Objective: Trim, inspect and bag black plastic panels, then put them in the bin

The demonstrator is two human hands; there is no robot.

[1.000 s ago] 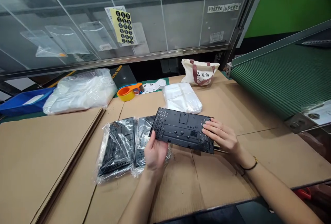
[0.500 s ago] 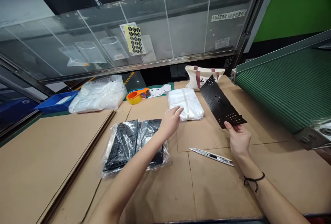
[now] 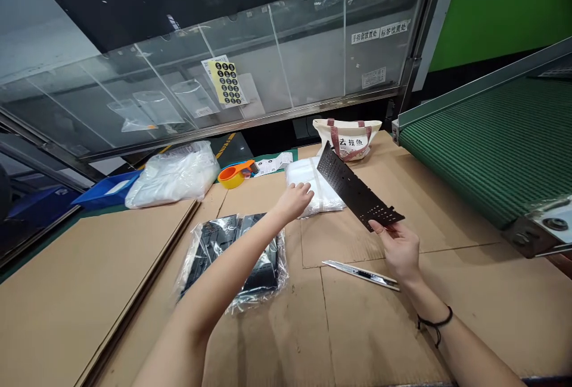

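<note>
My right hand (image 3: 400, 247) grips a thin black perforated panel (image 3: 353, 190) by its lower end, thumb on top. The panel is tilted up above the cardboard-covered table. My left hand (image 3: 295, 201) is at the left edge of a banded stack of clear plastic bags (image 3: 328, 199), fingers a little bent and apart; whether they touch the bags is unclear. Under my left forearm lie black plastic parts (image 3: 263, 271) inside a clear bag, partly hidden by the arm. A silver utility knife (image 3: 361, 274) rests on the cardboard between my hands.
A canvas bag (image 3: 348, 140) stands behind the panel. Orange tape dispenser (image 3: 235, 174), plastic-wrapped bundle (image 3: 174, 175) and blue tray (image 3: 107, 189) sit along the back. A green conveyor belt (image 3: 487, 143) borders the right side; stacked cardboard sheets (image 3: 89, 280) lie on the left.
The panel in my right hand has come left, closer to the bag stack, and now overlaps it in view. My left hand stays by the stack. The camera view has shifted slightly.
</note>
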